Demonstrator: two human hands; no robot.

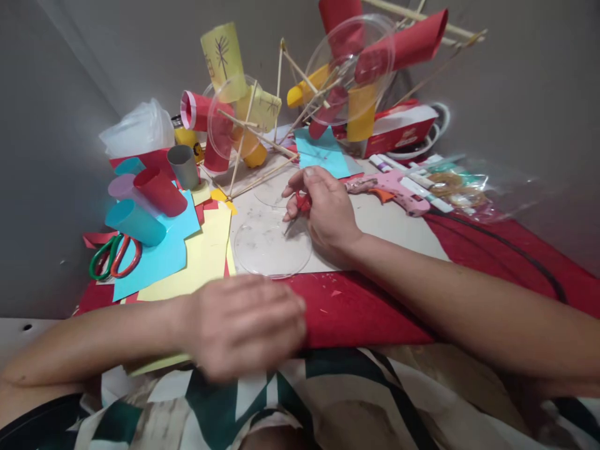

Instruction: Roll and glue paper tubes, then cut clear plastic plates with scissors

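Note:
My right hand (328, 209) is closed around a small red-handled pointed tool (304, 201); its thin metal tip points down and left, just over a round clear plastic lid (253, 259). Most of the tool is hidden by my fingers, so its exact kind does not show. The lid lies flat on a grey-white board (403, 234). Nearer to me, my left hand (248, 325) hovers in front of the lid over the table's front edge. Motion smears its fingers, and nothing can be made out in it.
Pinwheel-like models of paper cups, clear discs and sticks (349, 69) stand behind. At left are paper tubes (135, 222), green-and-orange-handled scissors (115, 256) and coloured sheets (206, 250). A pink glue gun (394, 190), its black cord, markers and a plastic bag (487, 187) lie right on red cloth (365, 306).

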